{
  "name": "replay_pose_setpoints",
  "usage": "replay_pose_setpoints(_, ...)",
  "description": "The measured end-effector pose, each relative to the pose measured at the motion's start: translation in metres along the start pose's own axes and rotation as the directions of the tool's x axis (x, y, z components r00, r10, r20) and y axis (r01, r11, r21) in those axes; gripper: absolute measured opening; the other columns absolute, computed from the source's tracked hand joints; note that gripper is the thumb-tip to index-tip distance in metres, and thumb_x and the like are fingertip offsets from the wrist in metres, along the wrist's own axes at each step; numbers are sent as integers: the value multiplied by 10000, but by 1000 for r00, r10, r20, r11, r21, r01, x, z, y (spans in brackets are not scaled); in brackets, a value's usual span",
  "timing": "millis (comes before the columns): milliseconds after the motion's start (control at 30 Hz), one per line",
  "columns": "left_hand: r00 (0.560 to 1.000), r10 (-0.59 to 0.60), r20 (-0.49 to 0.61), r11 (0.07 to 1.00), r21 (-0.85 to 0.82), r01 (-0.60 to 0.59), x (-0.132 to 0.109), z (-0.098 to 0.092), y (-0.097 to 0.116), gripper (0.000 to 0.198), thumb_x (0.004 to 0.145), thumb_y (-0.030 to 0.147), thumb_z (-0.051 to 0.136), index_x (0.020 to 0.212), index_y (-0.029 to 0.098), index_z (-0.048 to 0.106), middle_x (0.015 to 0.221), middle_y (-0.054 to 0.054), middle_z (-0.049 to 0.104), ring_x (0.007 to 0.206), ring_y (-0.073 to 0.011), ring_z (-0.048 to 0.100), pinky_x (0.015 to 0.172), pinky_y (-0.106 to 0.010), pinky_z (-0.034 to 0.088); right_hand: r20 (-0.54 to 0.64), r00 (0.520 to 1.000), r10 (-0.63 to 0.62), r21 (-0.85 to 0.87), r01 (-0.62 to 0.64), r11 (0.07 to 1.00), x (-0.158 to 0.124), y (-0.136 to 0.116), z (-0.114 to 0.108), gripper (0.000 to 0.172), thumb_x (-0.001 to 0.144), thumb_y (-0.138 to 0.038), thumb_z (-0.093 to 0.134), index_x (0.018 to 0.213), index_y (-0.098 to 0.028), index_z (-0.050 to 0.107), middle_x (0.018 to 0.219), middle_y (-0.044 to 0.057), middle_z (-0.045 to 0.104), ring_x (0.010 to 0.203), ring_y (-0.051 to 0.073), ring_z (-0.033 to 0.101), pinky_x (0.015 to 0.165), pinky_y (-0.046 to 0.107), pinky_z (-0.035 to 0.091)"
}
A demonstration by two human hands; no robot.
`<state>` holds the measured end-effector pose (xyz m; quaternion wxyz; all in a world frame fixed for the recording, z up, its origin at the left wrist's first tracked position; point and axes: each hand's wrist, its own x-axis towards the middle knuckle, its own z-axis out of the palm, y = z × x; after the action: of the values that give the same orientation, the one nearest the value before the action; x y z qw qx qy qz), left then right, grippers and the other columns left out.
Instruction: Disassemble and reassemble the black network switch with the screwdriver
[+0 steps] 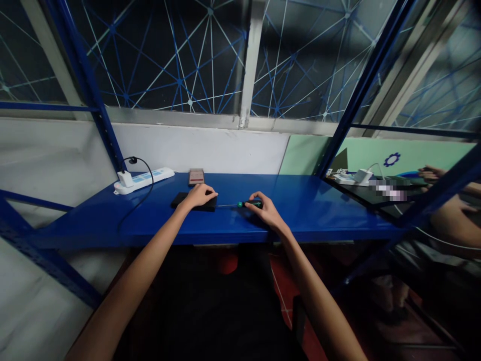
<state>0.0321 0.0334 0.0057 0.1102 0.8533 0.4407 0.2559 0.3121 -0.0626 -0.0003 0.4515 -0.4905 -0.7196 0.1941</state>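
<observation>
A flat black object point(206, 205) lies on the blue table point(150, 220), left of centre. My left hand point(199, 195) rests over its top, thumb and fingers close together; whether anything small is between them is too hard to make out. My right hand point(265, 208) is closed round the black and green handle of a screwdriver point(253, 204). The thin metal shaft points left, and its tip is close to the right edge of the black object. Contact between tip and object cannot be told.
Behind the black object lies a small box with a reddish label point(196, 177). A white power strip point(146, 180) with a plugged-in charger and black cable sits at the back left. Blue frame posts flank the table. At the right, another person's arms are near a dark table.
</observation>
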Motion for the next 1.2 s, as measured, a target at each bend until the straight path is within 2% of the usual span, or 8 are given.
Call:
replay_pose_setpoints(100,1000,0,2,1000,-3,0,0,0,1,407,872,527,503,887,225,776,1004,-77,758,927,-271,679,852,-358,511,-22,1000,12,1,-12,1000,1,2,1,438,774,-635,600,845,-202,589,654,-11,557,599,146,461,569,257,335)
replay_pose_setpoints(267,1000,2,2,1000,-14,-2,-1,-1,2,404,874,519,506,884,217,774,998,-83,757,932,-275,680,827,-353,514,-33,999,10,-170,-16,985,1,-1,2,514,880,-640,456,626,-198,519,541,-25,429,548,129,389,551,269,268)
replay_pose_setpoints(433,1000,3,8,1000,-22,-3,-1,-1,2,420,883,525,497,902,212,776,1004,-89,753,912,-272,681,808,-357,512,37,999,7,26,-8,1000,0,0,1,417,809,-618,581,906,-212,566,637,-40,528,575,132,434,562,247,325)
replay_pose_setpoints(533,1000,0,8,1000,-20,0,-2,-1,3,418,884,518,494,900,212,778,1000,-93,752,888,-270,682,775,-357,509,10,1000,8,35,-8,999,0,2,1,423,762,-612,638,867,-210,562,643,-31,549,580,134,447,564,249,333)
replay_pose_setpoints(700,1000,-20,3,1000,-17,20,-4,-4,8,399,874,507,510,874,207,774,994,-98,753,878,-266,678,728,-335,494,-44,999,-2,-100,-2,995,0,-1,3,472,866,-624,501,668,-196,527,556,-31,448,556,123,383,552,262,278)
replay_pose_setpoints(933,1000,-18,14,1000,-23,19,-6,-9,16,389,876,473,502,888,190,768,999,-96,754,881,-252,674,754,-324,498,35,999,-26,95,23,995,-1,-1,0,383,782,-554,650,912,-225,503,674,-50,517,595,127,431,584,242,335)
replay_pose_setpoints(1100,1000,-15,12,1000,-23,15,-6,-8,16,384,881,461,497,877,196,773,1007,-98,753,893,-255,676,760,-321,499,-66,997,-43,-178,30,984,-2,-4,2,401,882,-592,502,732,-220,517,579,-27,477,548,134,410,566,263,284)
replay_pose_setpoints(1200,1000,-14,16,1000,-20,14,-5,-7,13,394,884,474,494,891,198,775,1010,-97,753,902,-256,676,763,-323,500,-44,998,-52,-250,39,967,-4,-7,1,406,910,-590,453,752,-223,527,590,-21,505,546,138,424,574,265,289)
